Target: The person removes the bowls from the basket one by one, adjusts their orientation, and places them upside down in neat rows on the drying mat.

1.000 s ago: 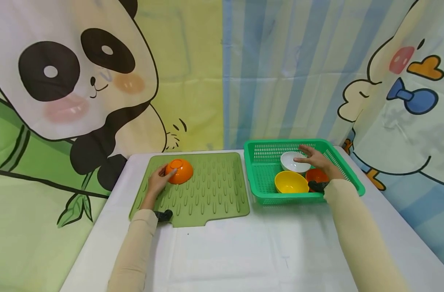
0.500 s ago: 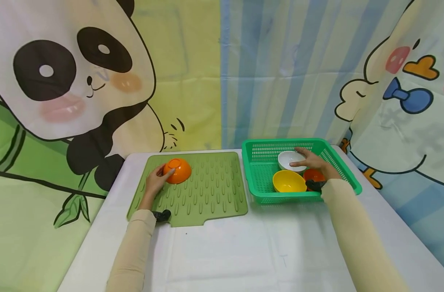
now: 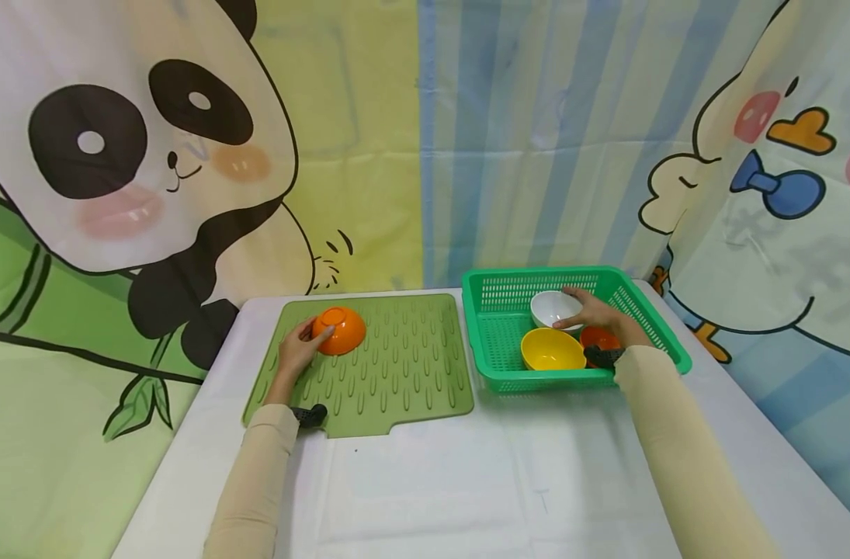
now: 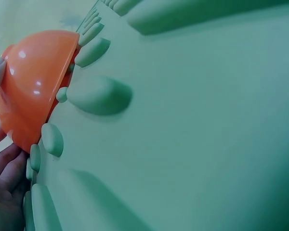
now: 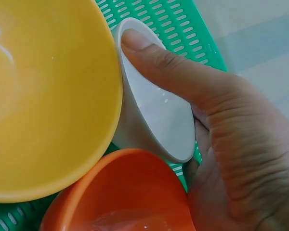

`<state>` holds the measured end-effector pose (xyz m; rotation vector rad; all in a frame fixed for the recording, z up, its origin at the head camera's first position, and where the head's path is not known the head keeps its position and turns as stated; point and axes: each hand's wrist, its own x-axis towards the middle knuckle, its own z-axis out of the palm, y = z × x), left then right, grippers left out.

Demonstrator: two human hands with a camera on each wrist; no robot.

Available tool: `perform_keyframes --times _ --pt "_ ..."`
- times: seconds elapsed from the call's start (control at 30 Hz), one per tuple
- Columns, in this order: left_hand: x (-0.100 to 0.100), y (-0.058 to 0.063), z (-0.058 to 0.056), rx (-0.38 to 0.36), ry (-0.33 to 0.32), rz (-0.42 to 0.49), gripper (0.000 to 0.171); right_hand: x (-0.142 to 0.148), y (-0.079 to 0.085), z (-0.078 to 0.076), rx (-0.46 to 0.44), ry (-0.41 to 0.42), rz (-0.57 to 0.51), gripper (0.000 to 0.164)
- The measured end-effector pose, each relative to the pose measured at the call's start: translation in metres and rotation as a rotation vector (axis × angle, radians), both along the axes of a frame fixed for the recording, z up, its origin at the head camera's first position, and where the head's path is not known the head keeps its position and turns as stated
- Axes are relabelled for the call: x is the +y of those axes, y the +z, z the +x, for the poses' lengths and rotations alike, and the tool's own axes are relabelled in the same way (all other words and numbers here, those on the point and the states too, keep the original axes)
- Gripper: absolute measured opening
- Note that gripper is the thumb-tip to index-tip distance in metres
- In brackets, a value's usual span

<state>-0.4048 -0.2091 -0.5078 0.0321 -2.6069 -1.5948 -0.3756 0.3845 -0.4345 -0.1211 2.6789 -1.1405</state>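
Observation:
An orange bowl [image 3: 344, 332] lies upside down on the green ridged mat [image 3: 425, 349]. My left hand [image 3: 300, 346] holds it from the left, thumb on its upper side and fingers by the rim, as the left wrist view also shows. Inside the green basket [image 3: 496, 341], my right hand [image 3: 599, 314] grips a white bowl [image 5: 156, 108]. The thumb presses inside its rim; the other fingers go behind the far side, mostly hidden. A yellow bowl [image 3: 553, 350] and a red-orange bowl [image 3: 599, 339] sit close to the white one, open side up.
The mat and basket stand side by side on a white-covered table [image 3: 431, 489]. Behind them hangs a cartoon-printed curtain [image 3: 369, 155]. The basket's front wall [image 3: 564, 380] rises before the yellow bowl.
My right hand has lowered and its thumb has closed onto the white bowl's rim. The left hand stays on the orange bowl. The head view has shifted slightly.

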Motion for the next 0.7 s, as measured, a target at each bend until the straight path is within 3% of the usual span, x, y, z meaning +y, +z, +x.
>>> perform_keyframes --times 0.7 --pt "0.0001 -0.0002 -0.0018 -0.002 0.017 0.024 0.083 -0.0021 0.0002 -0.0007 -0.02 0.025 0.06 0.103"
